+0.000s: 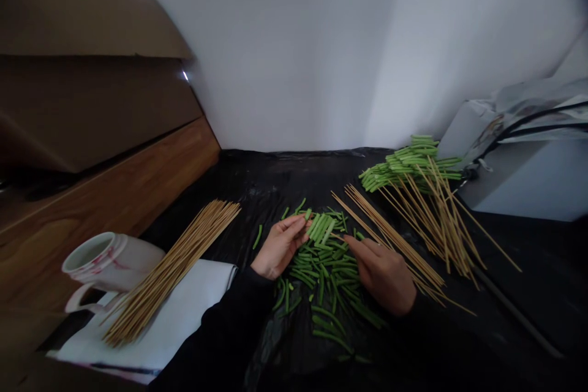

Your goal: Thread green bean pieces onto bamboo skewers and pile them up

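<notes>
My left hand (281,245) pinches a short green bean piece (307,214) beside a row of green pieces (321,228) threaded side by side on a stick. My right hand (383,272) is closed on that wooden skewer (339,237), whose end shows between its fingertips and the row. Beneath and between both hands lies a loose pile of cut green beans (328,278) on black plastic sheeting (285,174). Just right of my right hand, bare skewers (395,236) lie in a loose row.
A skewer bundle (172,272) leans across a mug (114,260) and white paper (197,297) at the left. Filled skewers (413,165) are stacked at the back right, near a grey box (528,177) with black cables. A cardboard box (92,104) stands at the far left.
</notes>
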`<action>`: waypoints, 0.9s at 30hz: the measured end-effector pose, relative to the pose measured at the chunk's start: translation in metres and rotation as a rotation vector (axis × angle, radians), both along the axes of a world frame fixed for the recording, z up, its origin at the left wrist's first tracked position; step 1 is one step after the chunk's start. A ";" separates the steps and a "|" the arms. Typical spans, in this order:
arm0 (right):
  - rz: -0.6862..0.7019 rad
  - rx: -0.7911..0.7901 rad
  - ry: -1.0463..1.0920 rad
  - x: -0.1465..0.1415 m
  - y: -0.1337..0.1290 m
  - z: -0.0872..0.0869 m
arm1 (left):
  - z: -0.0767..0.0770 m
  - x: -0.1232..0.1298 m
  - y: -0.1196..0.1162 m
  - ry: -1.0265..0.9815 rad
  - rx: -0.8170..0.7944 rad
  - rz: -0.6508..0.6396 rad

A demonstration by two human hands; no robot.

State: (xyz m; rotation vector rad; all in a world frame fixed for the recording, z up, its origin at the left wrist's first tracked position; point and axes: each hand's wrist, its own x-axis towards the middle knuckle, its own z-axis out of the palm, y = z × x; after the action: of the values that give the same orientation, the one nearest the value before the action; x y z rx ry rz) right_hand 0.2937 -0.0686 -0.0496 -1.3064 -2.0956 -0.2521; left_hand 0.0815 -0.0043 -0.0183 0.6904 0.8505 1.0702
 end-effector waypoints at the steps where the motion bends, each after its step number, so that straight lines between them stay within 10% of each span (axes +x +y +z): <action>1: -0.003 0.001 0.000 0.000 0.000 0.000 | 0.001 0.000 0.000 -0.004 -0.003 0.000; 27: -0.020 0.055 -0.035 -0.004 -0.005 0.003 | -0.004 -0.004 0.002 0.088 0.029 0.024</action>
State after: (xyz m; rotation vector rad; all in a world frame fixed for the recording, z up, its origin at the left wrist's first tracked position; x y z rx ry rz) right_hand 0.2895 -0.0738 -0.0468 -1.2998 -2.0903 -0.3409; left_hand 0.0776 -0.0023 -0.0226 0.7581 0.9223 1.0823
